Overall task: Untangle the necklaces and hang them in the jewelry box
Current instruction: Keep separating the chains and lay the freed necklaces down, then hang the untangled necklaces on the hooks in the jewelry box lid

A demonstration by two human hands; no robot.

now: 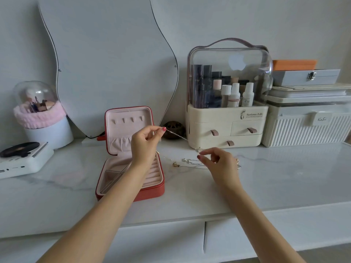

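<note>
The left hand [145, 141] is pinching one end of a silver chain [176, 134] between thumb and fingertips, holding it raised in front of the open lid of the jewelry box [131, 194]. The right hand [218, 162] is pinching the other end of the same chain, lower and to the right of the box, so the chain is running taut and slanted between the two hands, clear of the tabletop.

The four hooks [128, 120] in the lid of the box are carrying nothing; no necklace is hanging yet. The remaining necklaces [190, 161] are lying in a loose cluster on the white tabletop [266, 177], just right of the box and below the stretched chain. Whether they are knotted together cannot be determined from this view.

Judged from this layout, the task is at an early stage: one chain appears separated and ready for hanging, while the hooking of it, and the separation and hanging of the rest, are outstanding.
</note>
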